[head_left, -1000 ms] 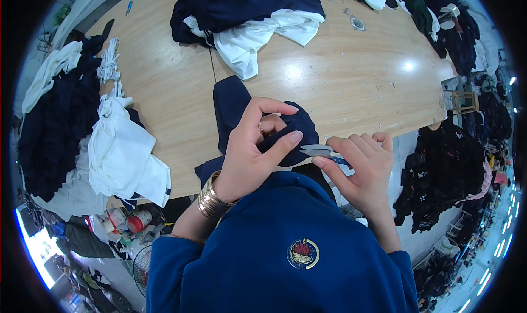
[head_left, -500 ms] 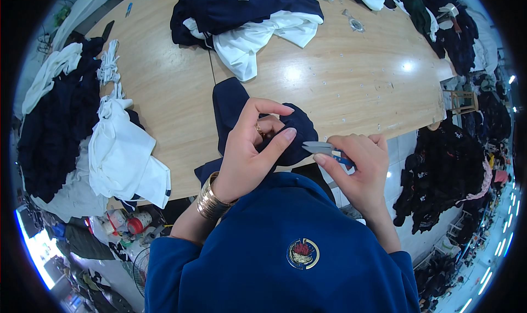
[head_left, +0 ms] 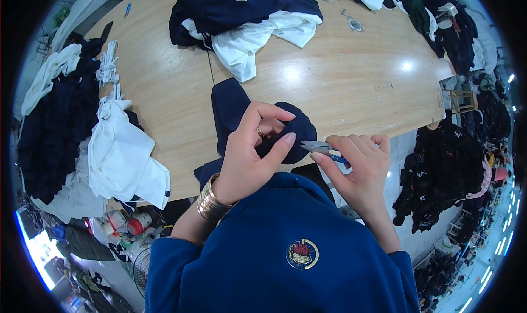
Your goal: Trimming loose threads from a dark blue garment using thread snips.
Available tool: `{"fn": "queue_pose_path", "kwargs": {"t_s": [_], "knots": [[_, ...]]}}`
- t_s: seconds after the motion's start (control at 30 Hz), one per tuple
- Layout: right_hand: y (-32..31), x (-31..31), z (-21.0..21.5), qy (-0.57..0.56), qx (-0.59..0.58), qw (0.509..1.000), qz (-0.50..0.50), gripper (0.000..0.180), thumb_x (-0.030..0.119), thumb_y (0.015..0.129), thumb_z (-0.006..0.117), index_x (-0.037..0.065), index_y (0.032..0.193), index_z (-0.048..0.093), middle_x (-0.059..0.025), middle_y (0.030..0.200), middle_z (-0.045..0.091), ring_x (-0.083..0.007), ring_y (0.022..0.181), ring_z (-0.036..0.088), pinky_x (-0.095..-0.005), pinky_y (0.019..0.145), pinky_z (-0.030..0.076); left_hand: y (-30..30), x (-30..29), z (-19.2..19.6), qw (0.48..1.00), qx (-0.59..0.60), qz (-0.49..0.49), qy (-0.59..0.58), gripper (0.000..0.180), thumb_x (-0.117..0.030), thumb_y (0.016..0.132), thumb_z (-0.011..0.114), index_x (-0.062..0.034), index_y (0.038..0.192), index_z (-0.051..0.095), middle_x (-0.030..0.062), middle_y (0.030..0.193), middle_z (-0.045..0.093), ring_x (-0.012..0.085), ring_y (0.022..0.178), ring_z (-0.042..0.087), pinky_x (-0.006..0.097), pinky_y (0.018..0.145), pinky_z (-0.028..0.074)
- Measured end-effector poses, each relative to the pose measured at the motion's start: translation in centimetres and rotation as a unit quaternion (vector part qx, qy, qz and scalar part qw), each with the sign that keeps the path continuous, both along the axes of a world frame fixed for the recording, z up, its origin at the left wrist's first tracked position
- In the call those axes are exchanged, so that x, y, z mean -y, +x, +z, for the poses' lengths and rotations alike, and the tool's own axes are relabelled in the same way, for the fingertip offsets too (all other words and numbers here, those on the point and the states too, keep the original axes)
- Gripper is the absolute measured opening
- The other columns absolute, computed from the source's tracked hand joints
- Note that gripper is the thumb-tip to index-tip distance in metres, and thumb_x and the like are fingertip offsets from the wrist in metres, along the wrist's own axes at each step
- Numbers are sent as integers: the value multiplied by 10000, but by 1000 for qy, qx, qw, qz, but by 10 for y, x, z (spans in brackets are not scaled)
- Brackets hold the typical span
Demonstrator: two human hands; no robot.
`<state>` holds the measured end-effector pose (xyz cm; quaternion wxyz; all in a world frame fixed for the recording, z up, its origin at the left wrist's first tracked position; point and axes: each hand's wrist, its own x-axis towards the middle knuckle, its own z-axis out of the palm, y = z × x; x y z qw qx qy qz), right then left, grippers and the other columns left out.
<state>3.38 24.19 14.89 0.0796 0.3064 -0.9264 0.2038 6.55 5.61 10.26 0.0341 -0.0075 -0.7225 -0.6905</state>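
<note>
My left hand pinches a bunched fold of a dark navy garment that lies at the near edge of a wooden table. A gold bangle sits on that wrist. My right hand grips small thread snips with a blue handle, the metal tips pointing left and touching the held fold. A blue sweater with a round badge covers my chest below both hands.
A heap of navy and white garments lies at the table's far side. White and navy clothes pile at the left edge. Dark garments hang or lie at the right. Small bottles and cans stand on the floor lower left.
My right hand has brought the snips slightly left, closer against the fold. The left hand's fingers shifted a little on the fabric.
</note>
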Motion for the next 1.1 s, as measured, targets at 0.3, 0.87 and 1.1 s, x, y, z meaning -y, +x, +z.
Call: {"fn": "queue_pose_path", "kwargs": {"t_s": [0.3, 0.87, 1.1], "knots": [[-2, -3, -3, -255, 292, 921, -47, 227, 287, 733, 677, 74, 795, 628, -15, 651, 588, -126, 523, 471, -275, 617, 288, 0, 6, 5, 996, 42, -26, 77, 298, -84, 814, 588, -40, 1072, 446, 54, 913, 544, 71, 792, 552, 179, 652, 408], [-3, 0, 3, -12, 17, 999, 36, 216, 299, 699, 681, 106, 722, 590, 3, 574, 479, -150, 527, 455, -311, 604, 284, 0, 7, 4, 998, 46, -28, 28, 284, -108, 815, 596, -50, 1059, 462, 60, 869, 575, 60, 720, 552, 164, 580, 376], [-5, -4, 2, -38, 58, 997, 13, 219, 296, 706, 686, 100, 749, 599, -1, 577, 506, -149, 510, 442, -299, 606, 281, 0, 8, 0, 996, 21, -26, 77, 305, -101, 821, 581, -43, 1084, 439, 59, 903, 552, 65, 756, 551, 168, 596, 383]]}}
